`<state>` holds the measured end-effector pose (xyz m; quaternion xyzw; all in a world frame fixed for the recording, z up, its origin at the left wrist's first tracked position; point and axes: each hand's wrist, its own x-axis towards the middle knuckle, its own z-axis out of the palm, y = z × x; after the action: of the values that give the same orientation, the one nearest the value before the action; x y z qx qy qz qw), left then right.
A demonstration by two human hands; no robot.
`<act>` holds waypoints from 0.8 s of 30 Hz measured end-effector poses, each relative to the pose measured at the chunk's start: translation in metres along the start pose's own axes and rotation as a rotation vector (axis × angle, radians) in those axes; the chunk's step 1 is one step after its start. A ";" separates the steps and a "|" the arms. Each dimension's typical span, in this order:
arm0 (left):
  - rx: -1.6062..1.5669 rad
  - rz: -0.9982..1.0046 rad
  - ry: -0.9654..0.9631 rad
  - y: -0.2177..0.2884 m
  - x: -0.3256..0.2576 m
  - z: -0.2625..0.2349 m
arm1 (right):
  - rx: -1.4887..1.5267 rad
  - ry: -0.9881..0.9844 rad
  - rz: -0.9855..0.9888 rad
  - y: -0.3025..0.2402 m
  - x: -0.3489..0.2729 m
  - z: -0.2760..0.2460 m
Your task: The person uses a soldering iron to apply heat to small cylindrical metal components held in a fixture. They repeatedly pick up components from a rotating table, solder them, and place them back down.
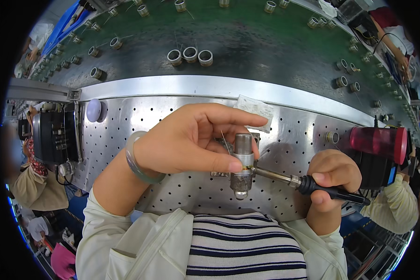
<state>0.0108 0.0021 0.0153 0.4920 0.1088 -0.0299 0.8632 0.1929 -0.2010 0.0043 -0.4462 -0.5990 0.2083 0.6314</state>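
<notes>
My left hand [196,140] grips a small silver metal ring [245,160] that sits around an upright dark steel post [243,142]. The thumb presses the ring's near side, other fingers lie behind it, and the index finger points out to the right. A rounded bright knob ends the post at the bottom. In my right hand [333,175] is a soldering iron [275,176] with a black handle, its metal shaft pointing left. The iron's tip meets, or nearly meets, a brassy spot on the ring's right side. A thin wire rises beside the post.
Beyond the perforated metal worktop [121,154] runs a green conveyor belt [256,42] carrying several metal rings [190,54]. A white pad [256,110] lies behind my hands. A red translucent container [378,143] and a loose ring [332,136] are at right, a purple knob [94,110] at left.
</notes>
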 end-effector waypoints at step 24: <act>-0.097 -0.082 0.005 -0.013 0.003 -0.011 | 0.099 0.082 -0.005 0.008 -0.004 0.001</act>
<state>0.0098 0.0049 -0.0018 0.4446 0.1324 -0.0585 0.8840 0.1931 -0.1998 -0.0050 -0.4211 -0.5625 0.2176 0.6774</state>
